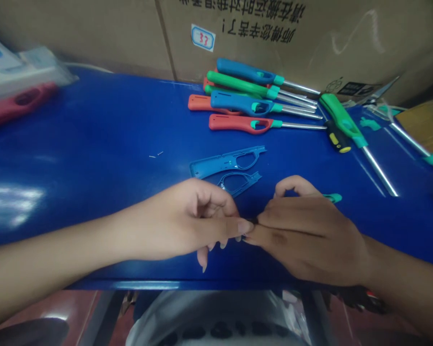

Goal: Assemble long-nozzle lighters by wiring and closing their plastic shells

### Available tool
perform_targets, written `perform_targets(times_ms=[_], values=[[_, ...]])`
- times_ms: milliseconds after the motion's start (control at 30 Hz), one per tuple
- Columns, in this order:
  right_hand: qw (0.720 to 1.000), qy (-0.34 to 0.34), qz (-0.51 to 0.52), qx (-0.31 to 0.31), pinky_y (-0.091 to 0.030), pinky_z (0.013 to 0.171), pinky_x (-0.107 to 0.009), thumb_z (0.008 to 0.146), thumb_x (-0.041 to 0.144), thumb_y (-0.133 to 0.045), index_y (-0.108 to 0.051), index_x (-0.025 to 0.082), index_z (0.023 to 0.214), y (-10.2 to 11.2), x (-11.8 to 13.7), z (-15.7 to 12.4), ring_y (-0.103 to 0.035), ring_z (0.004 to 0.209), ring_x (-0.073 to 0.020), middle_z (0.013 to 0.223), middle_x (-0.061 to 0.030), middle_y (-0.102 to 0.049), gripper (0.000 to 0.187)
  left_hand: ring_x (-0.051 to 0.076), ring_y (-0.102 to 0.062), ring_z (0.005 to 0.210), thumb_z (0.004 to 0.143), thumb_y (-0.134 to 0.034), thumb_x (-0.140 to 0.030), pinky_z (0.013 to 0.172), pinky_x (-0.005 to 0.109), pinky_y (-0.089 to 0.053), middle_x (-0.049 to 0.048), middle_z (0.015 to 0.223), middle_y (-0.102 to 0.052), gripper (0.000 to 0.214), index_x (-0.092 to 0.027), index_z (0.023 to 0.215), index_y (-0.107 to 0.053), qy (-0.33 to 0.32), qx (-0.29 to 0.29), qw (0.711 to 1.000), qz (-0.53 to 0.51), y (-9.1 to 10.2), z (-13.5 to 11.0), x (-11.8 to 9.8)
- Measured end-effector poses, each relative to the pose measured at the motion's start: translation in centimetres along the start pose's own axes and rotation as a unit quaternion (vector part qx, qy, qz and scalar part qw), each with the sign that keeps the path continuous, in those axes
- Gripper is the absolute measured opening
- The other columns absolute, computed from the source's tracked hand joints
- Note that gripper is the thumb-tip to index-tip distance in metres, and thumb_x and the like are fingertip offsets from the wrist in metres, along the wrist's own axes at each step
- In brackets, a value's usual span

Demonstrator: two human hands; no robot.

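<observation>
Blue painted tabletop (94,144) for today's bench work, and all the action is near the front edge, dead centre! The left hand (187,221) and right hand (310,235) meet fingertip to fingertip, clamped together on a small dark part (253,220), almost entirely hidden between them. Just beyond the right hand's fingers sits a small teal plastic piece (332,197). Right behind the hands, two blue lighter half-shells (226,162) lie flat, side by side, with two tiny metal pins (156,154) off to their left. Further out, a loose pile of long-nosed utility lighters (245,103) in blue, green and red, steel nozzles all pointing right. Over on the right, a green lighter (341,117) lies at an angle, a black-and-yellow handle (337,137) tucked against it. Far left, a red handle (18,105) sits beside a clear plastic bag (32,62), and along the far edge stand cardboard cartons (256,38), one carrying a sticker marked 33 (203,37).
</observation>
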State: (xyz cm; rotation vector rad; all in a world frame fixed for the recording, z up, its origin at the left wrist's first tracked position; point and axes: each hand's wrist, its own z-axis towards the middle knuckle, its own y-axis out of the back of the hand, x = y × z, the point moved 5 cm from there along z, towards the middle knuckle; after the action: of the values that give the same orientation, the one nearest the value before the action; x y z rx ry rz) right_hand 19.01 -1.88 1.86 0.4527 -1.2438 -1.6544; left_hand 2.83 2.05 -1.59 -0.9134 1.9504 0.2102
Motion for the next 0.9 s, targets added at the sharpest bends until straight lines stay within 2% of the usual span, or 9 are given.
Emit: perform_targets(times_ms=[67,167,267,333,433,500,567,667,900], values=[[1.000,0.002,-0.006,-0.005,-0.043,0.077,-0.038,0.105,0.009,-0.056,-0.069,0.020,0.081,0.1,0.1,0.1,-0.055,0.060,-0.0098,0.066,0.0044,-0.065,0.029,0.007,-0.058,0.047,0.082,-0.086,-0.023,0.044,0.014,-0.057,-0.0057,0.060,-0.059,0.017,-0.015,0.075,-0.072,-0.001,0.004,1.000,0.010,0.0,-0.1,0.0],[0.999,-0.026,0.016,-0.035,-0.047,0.081,-0.037,0.102,0.010,-0.062,-0.072,0.019,0.093,0.5,-0.3,0.2,-0.063,0.066,-0.0105,0.078,0.0025,-0.074,0.017,0.010,-0.061,0.049,0.086,-0.083,-0.032,0.045,0.017,-0.058,-0.0041,0.061,-0.062,0.022,-0.016,0.076,-0.072,-0.027,-0.004,0.999,0.035,0.5,-0.5,-0.5],[0.996,-0.051,0.024,-0.069,-0.049,0.084,-0.035,0.101,0.011,-0.067,-0.072,0.018,0.103,1.1,-1.0,0.1,-0.069,0.075,-0.0115,0.089,-0.0010,-0.080,0.009,0.011,-0.065,0.055,0.096,-0.069,-0.048,0.051,0.017,-0.058,0.0004,0.067,-0.070,0.035,-0.018,0.080,-0.076,-0.104,-0.072,0.986,0.112,1.7,-1.2,-1.8],[0.995,-0.062,0.012,-0.073,-0.050,0.084,-0.034,0.100,0.012,-0.069,-0.072,0.019,0.105,1.2,-1.6,0.0,-0.071,0.076,-0.0118,0.091,-0.0011,-0.080,0.009,0.012,-0.068,0.062,0.100,-0.061,-0.051,0.055,0.016,-0.057,0.0018,0.075,-0.075,0.038,-0.020,0.088,-0.079,-0.164,-0.153,0.952,0.211,2.6,-1.9,-2.8],[0.994,-0.076,0.010,-0.074,-0.049,0.082,-0.035,0.099,0.013,-0.070,-0.072,0.022,0.104,1.3,-2.5,-0.2,-0.072,0.077,-0.0125,0.093,-0.0004,-0.081,0.011,0.014,-0.070,0.074,0.097,-0.066,-0.043,0.059,0.019,-0.055,0.0007,0.090,-0.077,0.023,-0.025,0.096,-0.080,-0.240,-0.220,0.873,0.364,3.0,-2.7,-3.7],[0.994,-0.081,0.017,-0.076,-0.049,0.082,-0.036,0.099,0.012,-0.070,-0.071,0.023,0.103,1.3,-2.9,-0.3,-0.072,0.078,-0.0126,0.094,-0.0001,-0.080,0.012,0.016,-0.070,0.080,0.094,-0.071,-0.041,0.064,0.022,-0.056,0.0007,0.098,-0.077,0.018,-0.026,0.102,-0.079,-0.277,-0.223,0.832,0.426,2.7,-2.9,-3.7],[0.993,-0.084,0.019,-0.078,-0.050,0.083,-0.036,0.099,0.011,-0.069,-0.071,0.023,0.103,1.2,-2.9,-0.3,-0.072,0.078,-0.0124,0.093,0.0002,-0.080,0.012,0.017,-0.070,0.084,0.094,-0.072,-0.040,0.069,0.024,-0.057,0.0013,0.103,-0.076,0.020,-0.027,0.109,-0.078,-0.294,-0.218,0.814,0.451,2.4,-2.9,-3.4],[0.992,-0.089,0.024,-0.082,-0.049,0.082,-0.035,0.098,0.010,-0.070,-0.072,0.023,0.103,1.2,-2.6,-0.1,-0.072,0.076,-0.0120,0.092,0.0003,-0.081,0.013,0.015,-0.069,0.084,0.097,-0.071,-0.038,0.072,0.025,-0.056,0.0007,0.102,-0.076,0.018,-0.026,0.110,-0.077,-0.308,-0.207,0.810,0.454,1.8,-2.8,-3.1],[0.985,-0.107,0.112,-0.076,-0.048,0.080,-0.032,0.098,0.010,-0.069,-0.073,0.019,0.103,0.7,-2.4,0.5,-0.073,0.075,-0.0111,0.089,-0.0010,-0.081,0.011,0.010,-0.070,0.090,0.100,-0.071,-0.024,0.081,0.019,-0.052,-0.0010,0.097,-0.077,0.008,-0.018,0.103,-0.076,-0.359,-0.175,0.796,0.455,0.8,-2.6,-3.1]])
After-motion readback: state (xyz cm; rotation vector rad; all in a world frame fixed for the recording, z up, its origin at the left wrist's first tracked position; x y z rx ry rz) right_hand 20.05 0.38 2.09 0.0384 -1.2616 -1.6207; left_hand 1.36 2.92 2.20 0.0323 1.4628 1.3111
